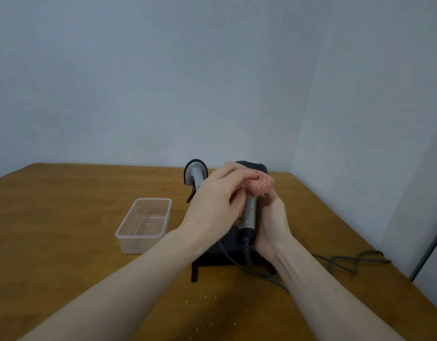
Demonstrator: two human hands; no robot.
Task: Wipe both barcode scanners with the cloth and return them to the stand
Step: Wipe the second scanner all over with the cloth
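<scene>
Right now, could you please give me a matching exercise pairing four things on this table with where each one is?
Things:
1. pink knitted cloth
2. grey handheld barcode scanner
3. clear rectangular plastic container
4. second grey barcode scanner

Places:
A. on the table, left of the stand
B. gripped by the right hand
C. behind the left hand
D. held in the left hand

Pairs: 1-D, 2-B, 3-A, 4-C

Pink waffle-textured cloth (261, 185), grey-and-black scanners (248, 217), clear tub (143, 225), brown wooden table (65, 217).
</scene>
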